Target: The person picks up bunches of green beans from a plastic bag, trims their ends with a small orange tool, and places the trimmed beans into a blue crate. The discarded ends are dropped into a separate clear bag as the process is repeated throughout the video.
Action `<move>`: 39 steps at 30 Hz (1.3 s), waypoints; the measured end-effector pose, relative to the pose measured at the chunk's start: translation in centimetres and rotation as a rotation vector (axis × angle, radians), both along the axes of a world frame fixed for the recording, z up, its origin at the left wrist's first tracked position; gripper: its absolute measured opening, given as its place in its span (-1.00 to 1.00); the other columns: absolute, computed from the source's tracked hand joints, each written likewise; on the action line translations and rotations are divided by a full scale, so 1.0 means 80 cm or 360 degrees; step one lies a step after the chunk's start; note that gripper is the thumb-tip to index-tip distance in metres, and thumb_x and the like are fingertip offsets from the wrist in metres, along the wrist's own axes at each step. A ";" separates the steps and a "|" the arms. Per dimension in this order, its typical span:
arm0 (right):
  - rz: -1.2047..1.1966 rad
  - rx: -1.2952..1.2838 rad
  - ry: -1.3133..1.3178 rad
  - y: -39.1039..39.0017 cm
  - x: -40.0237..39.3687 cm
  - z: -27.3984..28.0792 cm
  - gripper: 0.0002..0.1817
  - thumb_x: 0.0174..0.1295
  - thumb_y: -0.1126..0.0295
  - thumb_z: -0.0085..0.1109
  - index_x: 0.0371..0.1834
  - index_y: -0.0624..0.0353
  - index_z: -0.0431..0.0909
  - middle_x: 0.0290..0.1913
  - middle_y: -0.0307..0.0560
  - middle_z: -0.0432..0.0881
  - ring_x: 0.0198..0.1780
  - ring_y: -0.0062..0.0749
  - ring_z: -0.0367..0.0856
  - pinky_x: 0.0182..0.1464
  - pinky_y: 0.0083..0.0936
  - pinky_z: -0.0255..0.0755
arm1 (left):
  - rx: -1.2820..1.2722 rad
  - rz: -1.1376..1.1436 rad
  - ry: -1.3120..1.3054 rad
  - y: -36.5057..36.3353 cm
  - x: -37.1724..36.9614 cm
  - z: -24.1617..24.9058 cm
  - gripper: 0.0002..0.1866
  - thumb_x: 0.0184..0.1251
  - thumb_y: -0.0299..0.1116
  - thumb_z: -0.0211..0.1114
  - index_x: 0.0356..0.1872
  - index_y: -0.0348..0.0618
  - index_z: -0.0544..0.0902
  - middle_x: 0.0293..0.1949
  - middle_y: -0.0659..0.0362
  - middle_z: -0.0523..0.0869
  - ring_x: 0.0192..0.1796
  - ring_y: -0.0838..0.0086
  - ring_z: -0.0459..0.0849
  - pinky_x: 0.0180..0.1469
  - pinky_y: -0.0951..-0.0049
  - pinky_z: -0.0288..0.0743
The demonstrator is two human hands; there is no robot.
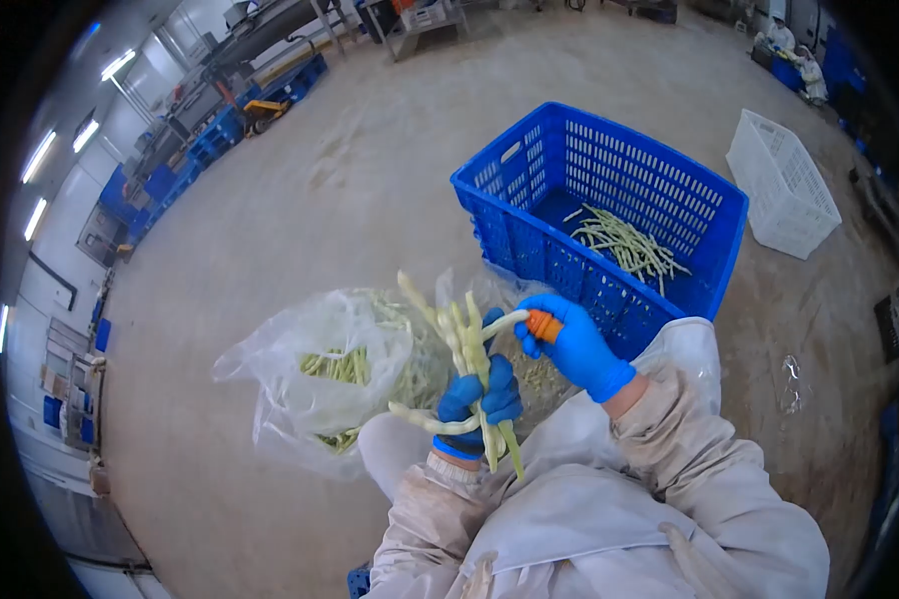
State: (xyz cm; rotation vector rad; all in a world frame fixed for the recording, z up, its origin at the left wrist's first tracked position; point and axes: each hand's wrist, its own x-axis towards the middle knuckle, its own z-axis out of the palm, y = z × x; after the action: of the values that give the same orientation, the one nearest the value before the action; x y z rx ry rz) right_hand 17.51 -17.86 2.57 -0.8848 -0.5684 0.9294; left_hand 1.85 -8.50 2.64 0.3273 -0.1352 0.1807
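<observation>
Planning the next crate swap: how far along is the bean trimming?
Done: a small pile of beans lies in the blue crate. In hand: the left hand grips a bunch of pods; the right hand holds an orange-handled tool at one. Left: the plastic bag holds many more.

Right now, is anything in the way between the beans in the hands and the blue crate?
Nothing visible blocks the way. The left hand grips a bunch of pale beans, and the right hand, holding an orange-handled tool, touches one. The blue crate sits just beyond, its open top uncovered. The plastic bag lies off to the left.
</observation>
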 end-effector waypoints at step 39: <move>-0.0561 -0.0360 -0.1841 -0.064 0.090 0.054 -0.63 0.23 0.44 0.12 0.13 0.17 0.45 -0.02 -0.01 0.54 -0.01 -0.27 0.54 0.04 -0.40 0.41 | 0.1207 -0.0257 0.0715 0.025 0.030 0.031 -0.37 0.13 -0.34 0.31 0.23 -0.28 0.32 -0.25 0.09 0.59 -0.35 0.45 0.59 -0.31 0.46 0.52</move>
State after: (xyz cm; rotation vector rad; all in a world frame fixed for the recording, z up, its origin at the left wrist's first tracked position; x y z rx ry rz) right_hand 24.71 -22.99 6.88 -1.6581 -1.2410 0.0720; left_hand 4.27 -6.47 5.15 1.0977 0.2253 -0.1173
